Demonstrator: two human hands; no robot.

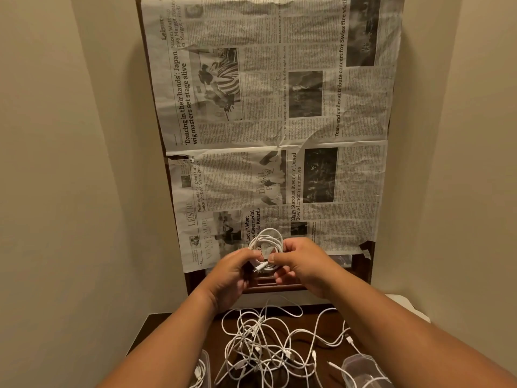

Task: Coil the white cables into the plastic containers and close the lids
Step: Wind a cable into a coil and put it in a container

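Head-level view looking down at two bare arms raised in front of a wrinkled newspaper [279, 107] spread that covers an upright dark wood panel between plain beige walls.

Both hands hold one coiled white cable [265, 241] up in the air, above the far edge of a dark wood table [282, 329]. The coil stands as several loose round loops rising above the fingers, with its lower part gathered between the two hands.

The left hand [232, 273] pinches the bottom left of the coil, thumb on top and fingers curled underneath. A white connector plug [258, 268] pokes out just beside that thumb. The right hand [305, 264] grips the bottom right of the coil, thumb tip pressed on the near side and fingers curled round from below. The two thumbs sit close together, with the bundled strands between them.

Lower down, a tangle of white cables [265, 345] sprawls across the table. A clear plastic container [202, 368] sits at the bottom left with some white cable inside, and a second clear container [361, 371] sits at the bottom right, partly hidden by the right forearm
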